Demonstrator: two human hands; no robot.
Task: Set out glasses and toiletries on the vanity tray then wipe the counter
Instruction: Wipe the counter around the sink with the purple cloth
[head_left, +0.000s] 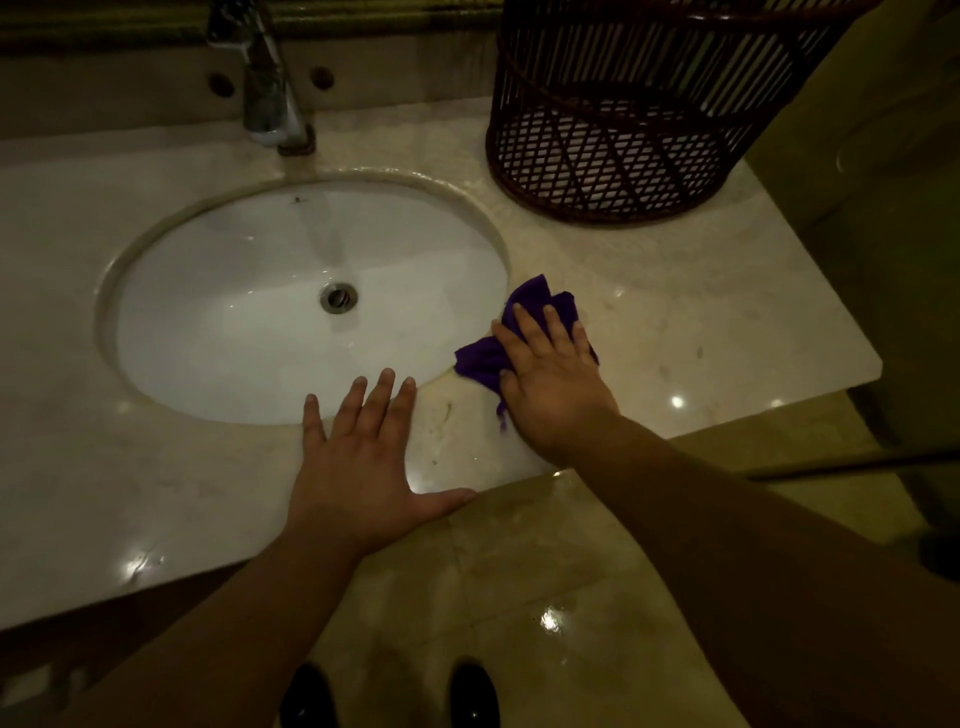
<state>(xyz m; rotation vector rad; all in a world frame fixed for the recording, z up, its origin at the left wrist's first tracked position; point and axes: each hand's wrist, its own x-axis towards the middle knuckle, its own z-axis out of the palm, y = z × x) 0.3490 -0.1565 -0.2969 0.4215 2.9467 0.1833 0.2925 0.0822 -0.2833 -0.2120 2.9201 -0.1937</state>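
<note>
A purple cloth (530, 299) lies crumpled on the beige marble counter (701, 312), just right of the sink. My right hand (550, 384) presses flat on top of the cloth, fingers spread, covering its middle. My left hand (363, 457) rests palm down on the counter's front edge, below the sink, fingers apart and holding nothing. No vanity tray, glasses or toiletries are in view.
A white oval sink (249, 291) with a metal drain (338, 297) is set into the counter. A chrome faucet (270, 88) stands behind it. A dark woven basket (623, 114) stands at the back right. The counter ends at the right; glossy floor tiles lie below.
</note>
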